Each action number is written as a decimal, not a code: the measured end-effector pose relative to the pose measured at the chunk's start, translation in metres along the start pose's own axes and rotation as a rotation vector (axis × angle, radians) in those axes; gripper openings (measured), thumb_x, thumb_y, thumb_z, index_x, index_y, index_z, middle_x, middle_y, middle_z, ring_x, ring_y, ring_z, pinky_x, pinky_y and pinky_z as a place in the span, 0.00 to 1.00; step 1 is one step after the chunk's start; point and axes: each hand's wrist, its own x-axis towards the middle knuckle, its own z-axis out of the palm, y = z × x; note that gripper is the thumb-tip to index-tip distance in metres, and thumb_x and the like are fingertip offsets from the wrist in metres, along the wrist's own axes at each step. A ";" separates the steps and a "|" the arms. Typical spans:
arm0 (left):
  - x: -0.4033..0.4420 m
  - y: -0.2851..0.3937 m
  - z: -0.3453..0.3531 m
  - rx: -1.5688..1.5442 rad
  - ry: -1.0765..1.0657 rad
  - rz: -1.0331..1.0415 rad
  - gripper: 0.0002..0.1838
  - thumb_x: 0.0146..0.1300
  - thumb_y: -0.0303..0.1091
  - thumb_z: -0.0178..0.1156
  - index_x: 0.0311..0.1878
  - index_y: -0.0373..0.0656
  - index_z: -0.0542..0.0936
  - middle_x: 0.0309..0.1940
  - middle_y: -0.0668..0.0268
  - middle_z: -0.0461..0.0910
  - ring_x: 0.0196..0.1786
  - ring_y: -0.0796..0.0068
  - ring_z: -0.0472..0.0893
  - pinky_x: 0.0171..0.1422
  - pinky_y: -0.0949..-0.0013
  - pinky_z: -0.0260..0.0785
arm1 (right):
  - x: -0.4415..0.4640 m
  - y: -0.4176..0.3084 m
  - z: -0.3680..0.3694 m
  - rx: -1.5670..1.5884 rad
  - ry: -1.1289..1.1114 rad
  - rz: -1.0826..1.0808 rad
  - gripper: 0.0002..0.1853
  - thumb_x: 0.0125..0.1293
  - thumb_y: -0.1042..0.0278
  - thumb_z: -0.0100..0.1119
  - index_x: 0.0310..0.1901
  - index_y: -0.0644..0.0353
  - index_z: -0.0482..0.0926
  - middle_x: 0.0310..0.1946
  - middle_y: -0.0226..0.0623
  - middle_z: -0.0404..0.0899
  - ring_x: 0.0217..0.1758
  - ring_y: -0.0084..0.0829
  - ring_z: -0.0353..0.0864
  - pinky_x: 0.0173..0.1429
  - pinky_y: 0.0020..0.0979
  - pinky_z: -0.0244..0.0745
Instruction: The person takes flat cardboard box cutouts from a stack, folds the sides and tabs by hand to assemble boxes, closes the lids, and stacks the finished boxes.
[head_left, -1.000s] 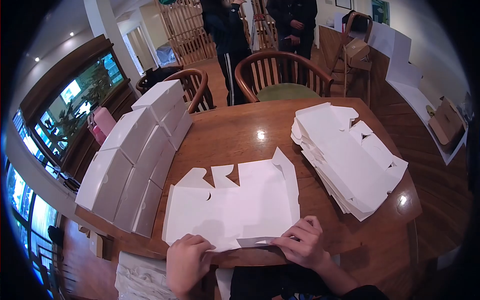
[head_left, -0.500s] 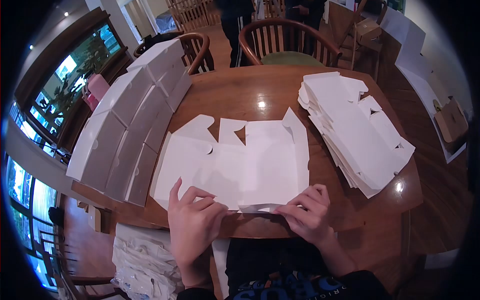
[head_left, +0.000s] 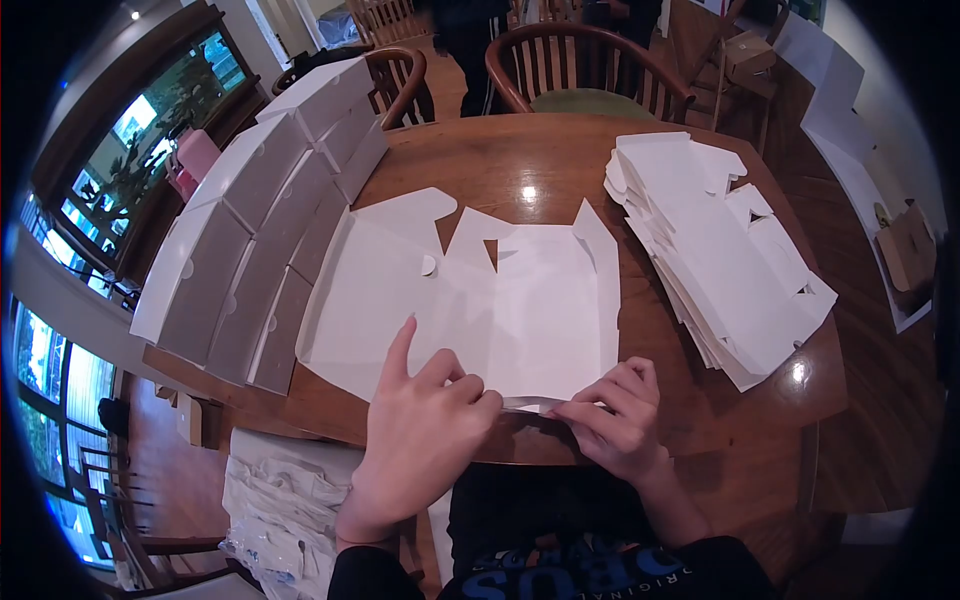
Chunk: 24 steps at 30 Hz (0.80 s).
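A partly folded white cardboard sheet (head_left: 545,310) lies at the near edge of the wooden table (head_left: 470,150), its cut flaps pointing away from me. At the sheet's near edge on the right, my right hand (head_left: 618,415) pinches the folded-up rim between thumb and fingers. My left hand (head_left: 425,430) is over the near edge left of it, index finger stretched out and the other fingers curled; whether its fingertips grip the rim is hidden. The sheet's left panel is tilted up, with a small half-round tab in it.
Stacked white boxes (head_left: 250,230) stand on the left. A pile of flat white cardboard blanks (head_left: 715,255) lies on the right. Beyond the table are wooden chairs (head_left: 590,60) and two people standing. A plastic bag (head_left: 285,510) is at the lower left.
My left hand has moved right along the near edge, its index finger now extended. The left part of the sheet has lifted and folded inward. My right hand keeps its pinch. The view has tilted down.
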 end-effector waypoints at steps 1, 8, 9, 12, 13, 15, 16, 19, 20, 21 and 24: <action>0.002 0.001 -0.001 0.009 -0.022 0.023 0.01 0.48 0.30 0.62 0.25 0.48 0.82 0.22 0.72 0.78 0.38 0.72 0.79 0.74 0.41 0.58 | 0.000 0.000 0.000 0.001 -0.003 -0.004 0.11 0.44 0.73 0.74 0.31 0.49 0.87 0.24 0.19 0.76 0.30 0.25 0.73 0.46 0.37 0.63; 0.011 -0.001 -0.004 0.023 -0.072 0.055 0.01 0.48 0.30 0.62 0.26 0.47 0.83 0.25 0.70 0.80 0.40 0.70 0.81 0.68 0.48 0.65 | -0.002 -0.002 0.001 0.016 0.008 0.004 0.11 0.44 0.73 0.74 0.32 0.49 0.87 0.25 0.19 0.76 0.32 0.26 0.74 0.47 0.37 0.63; 0.012 0.001 -0.005 0.026 -0.077 0.077 0.01 0.49 0.30 0.62 0.26 0.47 0.83 0.26 0.70 0.80 0.41 0.69 0.81 0.67 0.50 0.66 | -0.002 -0.001 0.001 0.019 0.006 0.004 0.11 0.44 0.73 0.74 0.32 0.49 0.87 0.24 0.19 0.76 0.32 0.25 0.74 0.47 0.37 0.63; 0.016 0.007 -0.005 0.033 -0.085 0.124 0.02 0.49 0.31 0.62 0.25 0.46 0.82 0.26 0.69 0.81 0.41 0.69 0.81 0.65 0.53 0.68 | -0.002 -0.002 0.000 0.031 -0.005 0.009 0.10 0.46 0.73 0.73 0.32 0.49 0.87 0.24 0.20 0.75 0.32 0.26 0.74 0.48 0.38 0.63; 0.017 0.009 -0.005 0.036 -0.084 0.147 0.02 0.49 0.31 0.62 0.24 0.46 0.82 0.26 0.68 0.81 0.41 0.68 0.81 0.64 0.55 0.68 | -0.002 -0.003 0.000 0.037 -0.014 0.012 0.09 0.47 0.73 0.72 0.32 0.49 0.87 0.24 0.20 0.75 0.32 0.26 0.74 0.48 0.38 0.63; 0.019 0.011 -0.005 0.037 -0.105 0.149 0.02 0.49 0.31 0.62 0.24 0.46 0.83 0.26 0.68 0.81 0.41 0.68 0.81 0.63 0.55 0.69 | -0.002 -0.002 0.000 0.038 -0.011 0.009 0.09 0.48 0.73 0.71 0.32 0.50 0.87 0.24 0.20 0.75 0.32 0.26 0.74 0.48 0.38 0.63; 0.021 0.012 -0.005 0.036 -0.124 0.153 0.02 0.49 0.31 0.62 0.24 0.46 0.83 0.26 0.68 0.81 0.41 0.68 0.81 0.62 0.56 0.69 | -0.002 -0.002 0.000 0.037 -0.008 0.004 0.09 0.48 0.73 0.71 0.33 0.50 0.87 0.24 0.20 0.75 0.33 0.26 0.74 0.48 0.38 0.63; 0.024 0.016 -0.006 0.008 -0.137 0.183 0.02 0.49 0.31 0.63 0.24 0.46 0.83 0.25 0.68 0.82 0.42 0.69 0.81 0.59 0.58 0.70 | -0.004 -0.001 0.002 0.040 0.004 -0.002 0.10 0.47 0.74 0.69 0.33 0.50 0.87 0.25 0.21 0.75 0.33 0.26 0.74 0.48 0.38 0.63; 0.026 0.018 -0.006 0.009 -0.139 0.186 0.02 0.49 0.31 0.63 0.24 0.46 0.83 0.25 0.68 0.82 0.42 0.69 0.81 0.59 0.58 0.70 | -0.004 -0.001 0.002 0.041 0.006 0.000 0.10 0.47 0.74 0.69 0.33 0.50 0.87 0.25 0.21 0.75 0.33 0.26 0.74 0.48 0.38 0.63; 0.027 0.019 -0.006 0.027 -0.166 0.203 0.02 0.49 0.31 0.63 0.24 0.46 0.83 0.25 0.68 0.82 0.42 0.69 0.81 0.58 0.59 0.70 | -0.004 -0.001 0.001 0.042 0.002 -0.001 0.10 0.47 0.74 0.69 0.34 0.50 0.87 0.25 0.21 0.75 0.33 0.26 0.74 0.48 0.38 0.63; 0.031 0.019 -0.008 0.038 -0.199 0.224 0.03 0.49 0.32 0.63 0.23 0.47 0.83 0.26 0.68 0.81 0.42 0.69 0.81 0.55 0.61 0.71 | -0.004 -0.002 0.001 0.046 0.006 -0.004 0.11 0.46 0.74 0.68 0.34 0.50 0.87 0.26 0.21 0.75 0.33 0.26 0.75 0.47 0.37 0.63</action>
